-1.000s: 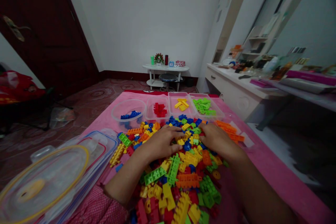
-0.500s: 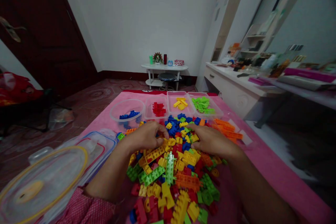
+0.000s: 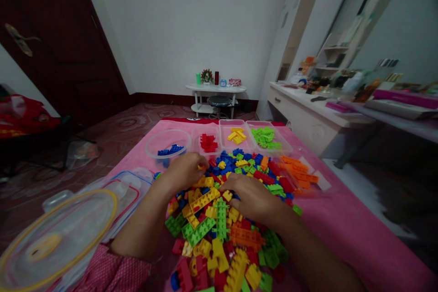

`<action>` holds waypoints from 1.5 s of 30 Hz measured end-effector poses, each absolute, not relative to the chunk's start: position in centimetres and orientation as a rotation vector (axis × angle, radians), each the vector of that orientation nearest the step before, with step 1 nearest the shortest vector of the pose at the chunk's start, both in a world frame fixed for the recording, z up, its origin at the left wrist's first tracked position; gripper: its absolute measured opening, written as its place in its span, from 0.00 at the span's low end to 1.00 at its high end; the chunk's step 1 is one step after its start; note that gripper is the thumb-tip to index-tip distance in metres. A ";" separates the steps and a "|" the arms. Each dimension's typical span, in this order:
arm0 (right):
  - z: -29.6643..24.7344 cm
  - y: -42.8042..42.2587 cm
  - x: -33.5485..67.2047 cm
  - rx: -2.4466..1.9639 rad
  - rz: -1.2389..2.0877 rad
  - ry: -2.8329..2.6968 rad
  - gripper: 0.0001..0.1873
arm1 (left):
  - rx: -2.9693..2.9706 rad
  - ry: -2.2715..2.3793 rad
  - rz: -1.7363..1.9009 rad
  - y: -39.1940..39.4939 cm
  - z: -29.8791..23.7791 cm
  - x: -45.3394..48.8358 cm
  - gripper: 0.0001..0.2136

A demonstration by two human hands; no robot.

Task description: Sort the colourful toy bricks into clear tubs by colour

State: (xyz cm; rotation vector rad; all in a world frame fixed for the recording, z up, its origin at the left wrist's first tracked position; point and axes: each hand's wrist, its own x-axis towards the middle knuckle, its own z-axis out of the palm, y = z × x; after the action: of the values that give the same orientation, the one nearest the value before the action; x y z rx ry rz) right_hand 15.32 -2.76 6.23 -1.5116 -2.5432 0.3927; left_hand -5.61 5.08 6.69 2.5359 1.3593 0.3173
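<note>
Both at the heap of toy bricks (image 3: pixel 221 219), my left hand (image 3: pixel 186 172) curls over its left side and my right hand (image 3: pixel 251 196) bends over its middle, whether gripping any I cannot tell, with clear tubs (image 3: pixel 236 148) beyond on the pink cloth (image 3: pixel 328 228).

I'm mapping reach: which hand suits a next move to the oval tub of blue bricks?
Likely the left hand: it's nearer the oval tub; the right hand sits farther off, at loose bricks.
</note>
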 end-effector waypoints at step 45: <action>7.1 -0.2 20.0 -1.652 0.403 -1.930 0.15 | 2.173 1.316 0.638 3.8 4.6 -1.3 0.05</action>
State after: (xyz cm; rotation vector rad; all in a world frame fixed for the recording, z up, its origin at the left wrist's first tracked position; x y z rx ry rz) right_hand 20.03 -0.19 7.05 -1.6521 -1.9297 0.4033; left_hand -1.32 3.78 4.58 2.1731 1.3158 0.6381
